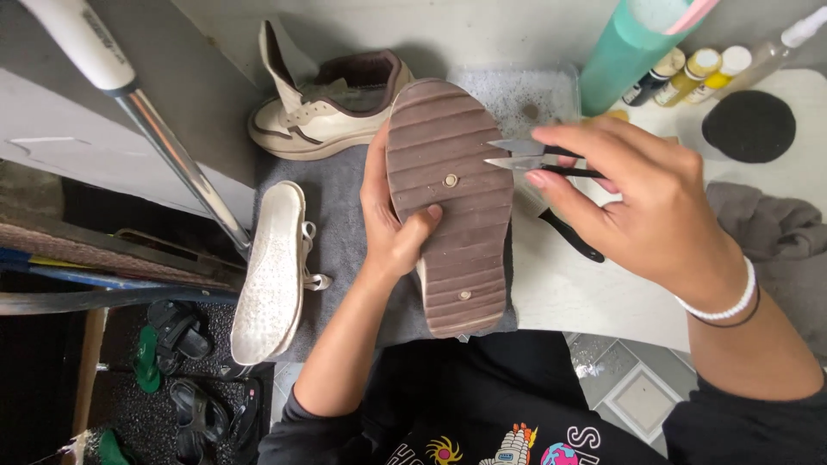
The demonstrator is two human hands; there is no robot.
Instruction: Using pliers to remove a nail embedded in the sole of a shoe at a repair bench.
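My left hand (pixel 389 220) grips a shoe turned sole up, its brown ribbed sole (pixel 450 207) facing me with two small round studs in it. My thumb lies across the sole's middle. My right hand (pixel 642 198) holds small black-handled snips (pixel 517 155), their open metal blades pointing left at the sole's right edge. A cream and brown sneaker (pixel 323 112) stands behind the held shoe. A white insole (pixel 269 275) with laces beside it lies to the left on a grey mat (pixel 345 224).
A teal cylinder (pixel 624 52), small paint bottles (pixel 689 73) and a black round pad (pixel 748 127) sit at the back right on a white surface (pixel 568 284). A grey cloth (pixel 767 228) lies at the right. A metal pole (pixel 164 142) slants at the left, sandals (pixel 181 362) on the floor.
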